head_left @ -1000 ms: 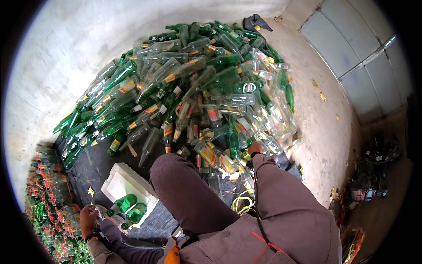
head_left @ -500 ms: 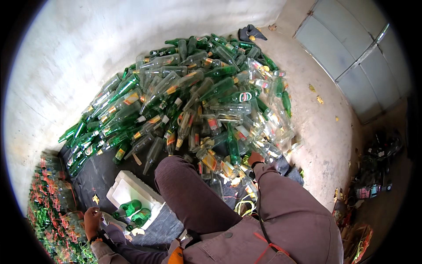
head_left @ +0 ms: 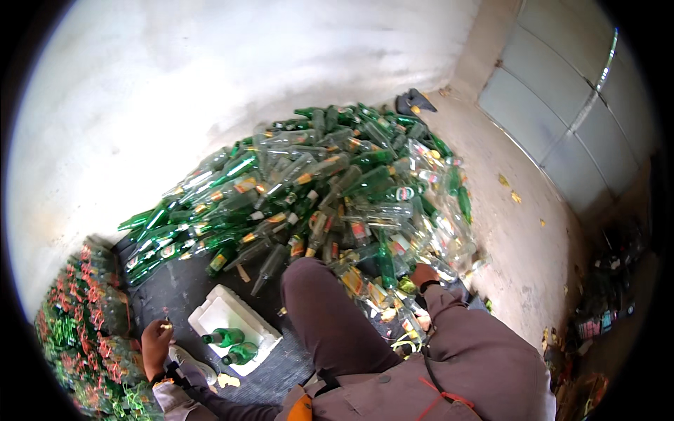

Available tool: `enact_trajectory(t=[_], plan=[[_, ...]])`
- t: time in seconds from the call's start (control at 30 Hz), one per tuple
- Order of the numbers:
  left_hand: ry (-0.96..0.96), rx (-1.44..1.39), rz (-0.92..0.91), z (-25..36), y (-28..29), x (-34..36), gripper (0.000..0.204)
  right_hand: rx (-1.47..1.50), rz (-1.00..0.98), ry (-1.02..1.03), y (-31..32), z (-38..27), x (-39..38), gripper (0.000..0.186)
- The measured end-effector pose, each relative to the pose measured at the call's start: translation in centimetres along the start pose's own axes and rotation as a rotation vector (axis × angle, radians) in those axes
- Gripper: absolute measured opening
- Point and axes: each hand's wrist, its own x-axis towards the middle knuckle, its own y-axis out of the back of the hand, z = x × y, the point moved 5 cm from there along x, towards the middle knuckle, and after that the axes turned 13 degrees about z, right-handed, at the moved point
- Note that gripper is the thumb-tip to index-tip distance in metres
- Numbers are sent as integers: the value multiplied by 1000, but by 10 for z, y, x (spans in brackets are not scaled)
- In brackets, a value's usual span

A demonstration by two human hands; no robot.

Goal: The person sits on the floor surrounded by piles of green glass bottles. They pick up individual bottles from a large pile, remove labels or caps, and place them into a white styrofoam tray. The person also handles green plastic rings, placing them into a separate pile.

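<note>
My left hand (head_left: 156, 349) is raised left of a white foam tray (head_left: 267, 343). Its fingertips are pinched on a small pale bit (head_left: 167, 325) that I cannot make out. Two green glass bottles, one (head_left: 226, 337) just behind the other (head_left: 243, 353), lie on the tray. My right hand (head_left: 423, 274) reaches to the near right edge of a large heap of glass bottles (head_left: 330, 182). Its fingers point into the heap, close to a green bottle (head_left: 385, 264), and are mostly hidden, so their grip does not show.
At the left stands a stack of bundles (head_left: 91, 330) with red and green strips. A dark sheet (head_left: 172, 281) lies under the tray. My bent knee (head_left: 307, 277) rises between the tray and heap. At the right is a grey metal door (head_left: 547, 84), with yellow leaves on the floor.
The view has tilted, so the heap sits lower. My left hand has risen relative to the tray and now shows a pale bit at its fingertips. My right hand stays at the heap's edge.
</note>
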Motion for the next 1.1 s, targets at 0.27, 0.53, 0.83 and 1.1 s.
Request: enact_trajectory(t=[0.27,0.53,0.83,1.1], plan=[[504,-813,54,13,33,72,26,319,345,324,147,-133,18,39],[302,135,-90,-12,17,36,35,836,459,646,338,-379,-78,22],[440,-83,-125,16,18,54,61,1785,-535,627,332,-571,-182,9],[437,-615,86,48,21,83,94,1902,-1170,517,236,-626,-233,13]])
